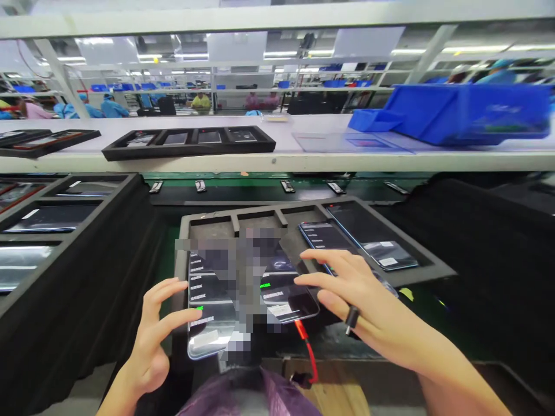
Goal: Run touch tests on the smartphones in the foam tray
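Two phones with lit screens lie side by side at the near side of a grey foam tray; a pixelated patch covers part of both. My left hand [151, 335] is at the left phone [208, 332], its thumb over the screen by a green mark and its fingertips near the left edge. Over the right phone [299, 297] is my right hand [347, 283], fingers stretched toward the screen. A small black cylindrical piece [352, 319] sits by its lower fingers. From the right phone's near end runs a red cable [310, 346].
The foam tray [433, 268] holds more phones [351, 225] at its right. Another phone tray [73, 254] stands at left. Small parts [287, 186] lie on a green-edged strip behind. The shelf [303, 162] carries a black tray [188, 151] and blue bins [459, 115]. People are in the background.
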{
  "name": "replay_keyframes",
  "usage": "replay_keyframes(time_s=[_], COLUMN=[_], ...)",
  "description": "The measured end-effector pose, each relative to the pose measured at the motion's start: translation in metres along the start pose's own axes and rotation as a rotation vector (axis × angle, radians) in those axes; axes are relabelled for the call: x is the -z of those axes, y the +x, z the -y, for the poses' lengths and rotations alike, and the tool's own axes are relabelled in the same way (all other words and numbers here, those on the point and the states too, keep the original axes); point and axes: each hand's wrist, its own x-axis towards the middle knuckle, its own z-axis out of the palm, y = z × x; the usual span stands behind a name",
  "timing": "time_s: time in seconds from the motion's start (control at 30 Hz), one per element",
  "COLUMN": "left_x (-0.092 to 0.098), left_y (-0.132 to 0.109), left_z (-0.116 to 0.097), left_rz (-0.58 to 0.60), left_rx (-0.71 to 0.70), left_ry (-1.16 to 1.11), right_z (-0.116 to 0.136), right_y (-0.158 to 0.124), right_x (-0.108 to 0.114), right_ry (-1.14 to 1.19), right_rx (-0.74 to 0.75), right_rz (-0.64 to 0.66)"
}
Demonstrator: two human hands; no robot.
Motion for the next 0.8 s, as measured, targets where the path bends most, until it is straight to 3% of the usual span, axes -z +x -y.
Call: replay_keyframes(time_s=[0.17, 0.37, 0.57, 0.7, 0.8], left_x=[-0.006, -0.005, -0.009, -0.01, -0.009], left_y=[-0.001, -0.002, 0.001, 0.0, -0.005], left_z=[-0.006, 0.003, 0.0, 0.001, 0.007], left_rz=[-0.057, -0.096, -0.093, -0.016, 0.033], left_rx=[0.109, 0.191, 0.179, 0.093, -0.049], left_ry=[-0.039, -0.042, -0.023, 0.009, 0.047], right_z=[-0.028, -0.038, -0.03, -0.017, -0.006], right_y=[-0.024, -0.032, -0.037, -0.035, -0.03], right_x=[0.007, 0.004, -0.001, -0.008, -0.014], right_ry=[-0.043, -0.046, -0.079, -0.057, -0.032], right_rx=[-0.301, -0.374, -0.271, -0.094, 0.059], right_rz=[-0.297, -0.231, -0.372, -0.324, -0.258])
